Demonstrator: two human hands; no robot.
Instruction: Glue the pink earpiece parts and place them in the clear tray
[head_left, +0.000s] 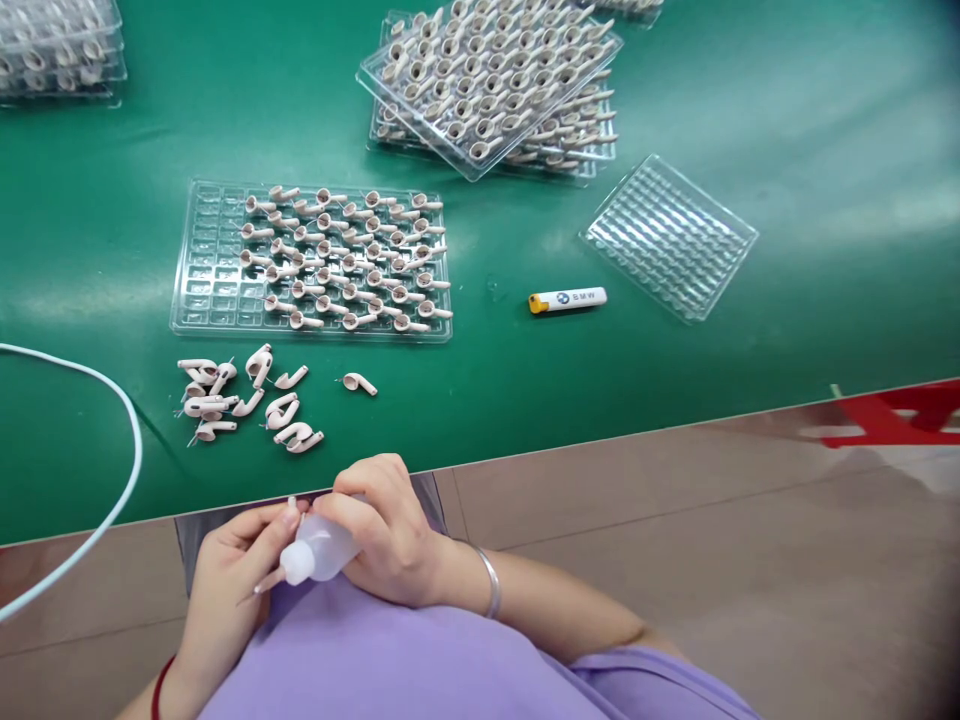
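Observation:
My right hand [390, 535] is wrapped round a translucent squeeze bottle [330, 550]. Its white cap with a thin needle-like tip points down and left, across my left hand. The fingers of my left hand [236, 560] pinch a small pale piece, apparently an earbud shell [292, 502]; most of it is hidden by the fingertips. Both hands are in front of my body, just off the table's near edge. Beyond them lies a loose pile of pale earbud shells [210, 404] with thin wires, and one single earbud shell [361, 383] lies apart to the right.
Behind the pile, a clear tray [202, 255] holds rows of earbud shells, its left columns unfilled. Stacked full trays [480, 165] stand at the back, more trays [64, 60] far left. A lighter [570, 300] and a small clear tray [675, 240] lie right. A white cable [131, 440] curves left.

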